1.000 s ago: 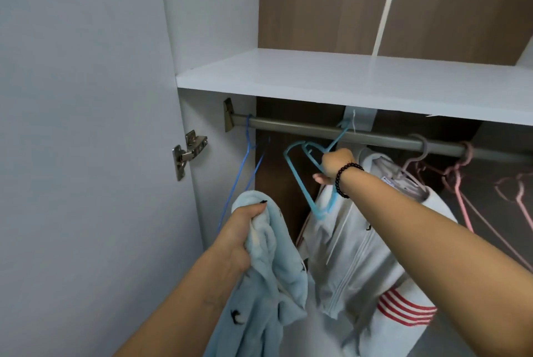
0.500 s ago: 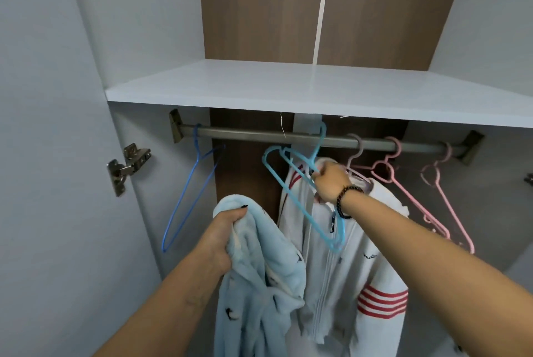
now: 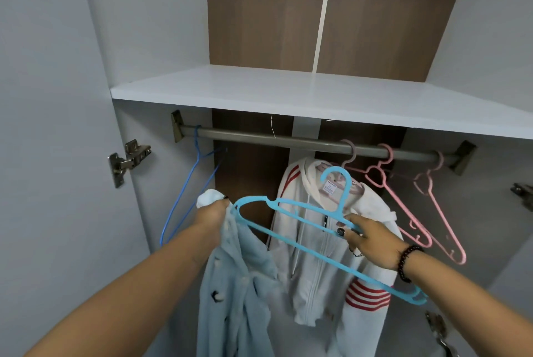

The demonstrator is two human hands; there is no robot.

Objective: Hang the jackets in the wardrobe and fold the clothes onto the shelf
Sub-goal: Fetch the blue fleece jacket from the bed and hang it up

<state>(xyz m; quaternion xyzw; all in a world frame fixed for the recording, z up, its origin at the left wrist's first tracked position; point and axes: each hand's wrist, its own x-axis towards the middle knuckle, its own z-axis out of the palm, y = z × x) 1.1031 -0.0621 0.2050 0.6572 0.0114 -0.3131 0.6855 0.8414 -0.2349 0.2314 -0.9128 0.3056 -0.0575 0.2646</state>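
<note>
Both hands raised — left hand (image 3: pixel 212 212) grips the pale blue jacket (image 3: pixel 239 278), right hand (image 3: pixel 372 241) pinches the turquoise hanger (image 3: pixel 288 212).

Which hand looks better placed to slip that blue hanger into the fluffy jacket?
The right hand, probably: it already grips the light blue hanger off the rail, while the left hand holds up the pale blue jacket.

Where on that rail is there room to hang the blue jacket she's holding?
The widest free stretch of the rail runs between the thin blue wire hanger near the left bracket and the hanging white hooded jacket. To the right it is crowded: the pink hangers sit close together up to the right bracket. The white shelf above is bare.
</note>
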